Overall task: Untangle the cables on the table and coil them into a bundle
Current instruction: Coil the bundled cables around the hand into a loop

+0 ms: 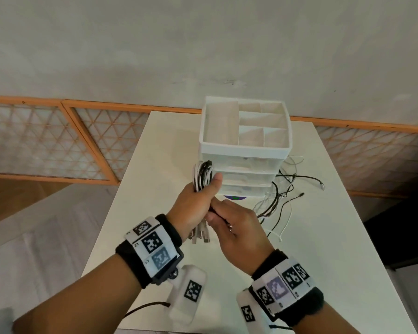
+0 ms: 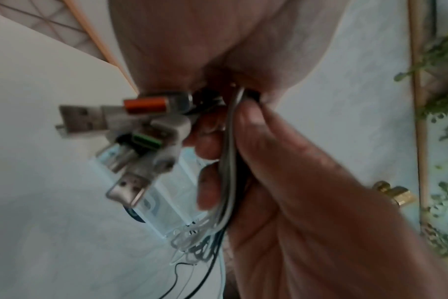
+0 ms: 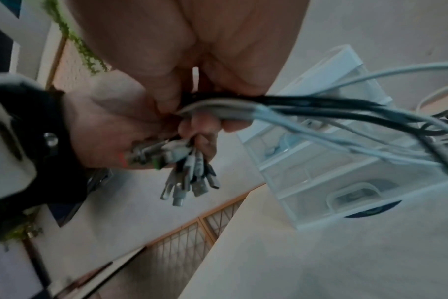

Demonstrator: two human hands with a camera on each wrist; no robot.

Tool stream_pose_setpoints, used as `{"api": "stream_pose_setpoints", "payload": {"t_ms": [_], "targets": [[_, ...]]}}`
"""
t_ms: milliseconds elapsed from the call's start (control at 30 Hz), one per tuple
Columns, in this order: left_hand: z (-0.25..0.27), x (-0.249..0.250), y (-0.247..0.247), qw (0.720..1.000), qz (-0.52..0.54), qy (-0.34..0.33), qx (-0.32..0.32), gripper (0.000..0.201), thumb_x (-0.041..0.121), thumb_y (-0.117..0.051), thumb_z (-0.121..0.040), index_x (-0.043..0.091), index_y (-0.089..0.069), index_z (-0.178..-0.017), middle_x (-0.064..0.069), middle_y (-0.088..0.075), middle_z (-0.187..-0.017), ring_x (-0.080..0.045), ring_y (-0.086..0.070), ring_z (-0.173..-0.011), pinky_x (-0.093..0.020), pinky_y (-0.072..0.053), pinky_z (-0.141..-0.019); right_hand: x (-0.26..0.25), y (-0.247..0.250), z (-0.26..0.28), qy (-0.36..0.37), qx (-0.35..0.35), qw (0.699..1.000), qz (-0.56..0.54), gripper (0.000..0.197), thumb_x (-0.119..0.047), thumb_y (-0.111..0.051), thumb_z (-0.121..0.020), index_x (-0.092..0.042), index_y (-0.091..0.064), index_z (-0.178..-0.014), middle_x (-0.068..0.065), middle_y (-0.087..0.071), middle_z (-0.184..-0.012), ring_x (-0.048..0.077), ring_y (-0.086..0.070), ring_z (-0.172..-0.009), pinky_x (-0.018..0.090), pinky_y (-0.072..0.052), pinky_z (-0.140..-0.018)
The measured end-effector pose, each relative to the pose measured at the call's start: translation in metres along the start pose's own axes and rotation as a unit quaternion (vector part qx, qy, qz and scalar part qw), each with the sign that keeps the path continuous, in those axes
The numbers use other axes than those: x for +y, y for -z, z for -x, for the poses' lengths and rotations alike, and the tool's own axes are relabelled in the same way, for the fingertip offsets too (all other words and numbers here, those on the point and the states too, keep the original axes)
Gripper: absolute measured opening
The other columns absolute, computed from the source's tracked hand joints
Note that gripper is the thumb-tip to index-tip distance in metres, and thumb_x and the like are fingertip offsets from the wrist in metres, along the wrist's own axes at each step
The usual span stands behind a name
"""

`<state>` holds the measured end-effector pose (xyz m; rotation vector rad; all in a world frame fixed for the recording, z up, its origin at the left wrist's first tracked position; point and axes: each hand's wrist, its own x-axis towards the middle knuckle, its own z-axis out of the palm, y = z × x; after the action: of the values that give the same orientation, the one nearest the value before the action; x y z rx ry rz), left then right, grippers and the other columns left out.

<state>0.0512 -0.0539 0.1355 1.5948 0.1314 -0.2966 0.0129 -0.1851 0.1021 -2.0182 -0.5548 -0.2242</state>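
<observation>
Cables (image 1: 203, 174), black and white, stand looped above the left hand (image 1: 193, 203), which grips them in its fist over the desk (image 1: 323, 237). Five or so USB plugs (image 2: 131, 141) hang below that fist. The right hand (image 1: 237, 227) pinches the same strands just beside it. Loose cable ends (image 1: 285, 196) trail onto the desk, right of one white drawer organizer (image 1: 245, 141) with three drawers.

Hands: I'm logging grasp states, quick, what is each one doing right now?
Left hand: grips the coiled cables.
Right hand: fingers curled round the same cables below the left hand.
</observation>
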Motion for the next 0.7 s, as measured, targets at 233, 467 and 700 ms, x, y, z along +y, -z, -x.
{"api": "stream_pose_setpoints", "payload": {"t_ms": [233,467,700], "targets": [[0.003,0.006,0.015,0.996,0.009,0.002,-0.086,0.032,0.036,-0.059,-0.096,0.014,-0.057,-0.072,-0.001,-0.05,-0.062,-0.021,-0.048,-0.067,-0.033,-0.042,-0.073,-0.018,0.042,-0.026,-0.113,0.111,0.985,-0.072,0.026,-0.023,-0.06,-0.085,-0.027,-0.065,-0.11,-0.009,-0.069,-0.098,0.014,-0.068,-0.077,0.03,-0.056,-0.069],[0.009,0.013,0.015,0.985,-0.082,-0.034,-0.146,0.018,0.012,-0.066,-0.092,-0.006,-0.067,-0.096,-0.009,-0.069,-0.07,-0.02,-0.067,-0.067,-0.031,-0.053,-0.066,-0.041,0.054,-0.06,-0.036,-0.022,0.997,0.058,0.045,0.0,-0.055,-0.074,-0.022,-0.077,-0.107,0.0,-0.071,-0.09,0.014,-0.067,-0.082,0.031,-0.055,-0.078],[0.011,0.016,0.018,0.981,-0.089,-0.026,-0.173,0.031,0.027,-0.072,-0.086,-0.005,-0.07,-0.09,-0.017,-0.073,-0.079,-0.027,-0.067,-0.077,-0.049,-0.055,-0.086,-0.045,0.051,-0.072,0.0,-0.009,0.992,0.122,0.038,-0.004,-0.054,-0.067,-0.016,-0.08,-0.091,-0.001,-0.067,-0.075,0.013,-0.061,-0.074,0.023,-0.048,-0.069]]}}
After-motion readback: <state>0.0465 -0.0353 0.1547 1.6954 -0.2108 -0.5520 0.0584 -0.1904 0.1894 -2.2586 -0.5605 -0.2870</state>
